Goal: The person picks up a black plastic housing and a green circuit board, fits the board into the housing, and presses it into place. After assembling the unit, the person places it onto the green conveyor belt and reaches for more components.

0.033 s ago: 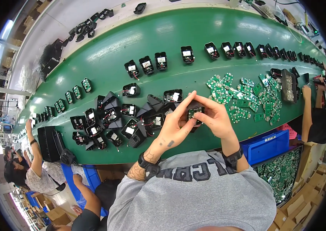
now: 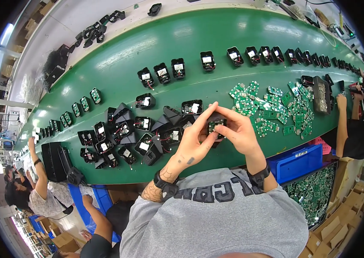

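Both of my hands are closed around a small black plastic housing (image 2: 211,125) with a green circuit board (image 2: 219,123) in its open face. My left hand (image 2: 197,136) grips it from the left, thumb at the board's lower edge. From the other side, my right hand (image 2: 238,131) holds it with the thumb pressed on the board. The fingertips of both hands meet at the far side and hide part of the housing. Just beyond my left fingers lies another black housing (image 2: 191,107) with a white part inside.
Loose green circuit boards (image 2: 272,107) lie heaped to the right, beside a bin of small metal parts (image 2: 322,95). Black housings with wires (image 2: 121,129) crowd the left. A row of housings (image 2: 207,61) runs along the green table (image 2: 147,38). A blue crate (image 2: 298,163) stands below its edge.
The view has shifted very slightly. My hands keep the same hold on the housing, with the right thumb still on the board.
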Motion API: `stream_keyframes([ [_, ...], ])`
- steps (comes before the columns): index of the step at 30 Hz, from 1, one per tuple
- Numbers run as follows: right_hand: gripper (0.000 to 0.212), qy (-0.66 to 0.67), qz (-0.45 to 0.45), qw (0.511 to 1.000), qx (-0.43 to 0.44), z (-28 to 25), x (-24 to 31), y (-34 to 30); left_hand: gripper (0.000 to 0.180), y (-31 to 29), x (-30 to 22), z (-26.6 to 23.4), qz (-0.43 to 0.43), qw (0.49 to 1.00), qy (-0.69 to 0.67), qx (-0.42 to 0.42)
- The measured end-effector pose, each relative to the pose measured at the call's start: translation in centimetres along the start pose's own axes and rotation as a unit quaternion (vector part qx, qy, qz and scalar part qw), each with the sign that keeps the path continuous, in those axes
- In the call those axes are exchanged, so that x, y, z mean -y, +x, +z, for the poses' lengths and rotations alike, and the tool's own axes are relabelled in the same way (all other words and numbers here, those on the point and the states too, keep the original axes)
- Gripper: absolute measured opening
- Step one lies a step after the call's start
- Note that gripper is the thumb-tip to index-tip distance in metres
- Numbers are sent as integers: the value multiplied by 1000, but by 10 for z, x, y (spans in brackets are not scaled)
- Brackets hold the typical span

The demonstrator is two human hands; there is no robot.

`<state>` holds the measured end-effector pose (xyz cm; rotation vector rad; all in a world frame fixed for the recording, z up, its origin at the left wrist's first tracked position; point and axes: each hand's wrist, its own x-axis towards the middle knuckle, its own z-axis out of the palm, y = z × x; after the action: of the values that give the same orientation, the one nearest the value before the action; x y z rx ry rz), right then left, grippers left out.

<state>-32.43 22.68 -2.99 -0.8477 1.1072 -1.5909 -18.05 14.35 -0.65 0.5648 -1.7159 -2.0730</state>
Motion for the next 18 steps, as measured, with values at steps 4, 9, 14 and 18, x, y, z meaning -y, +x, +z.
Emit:
stream_keyframes([
  [4,49,11,-10,999,-33,5,-8,2,60,3,4,0,31,997,60,-26],
  [9,47,12,-14,999,-32,-2,-12,7,60,11,4,-1,-4,997,75,-23],
  [14,26,-122,-34,986,-110,-26,1,16,54,24,3,-53,20,994,106,-35],
  [18,26,-414,-47,872,-257,-88,5,29,50,55,-14,-172,54,947,209,-239],
])
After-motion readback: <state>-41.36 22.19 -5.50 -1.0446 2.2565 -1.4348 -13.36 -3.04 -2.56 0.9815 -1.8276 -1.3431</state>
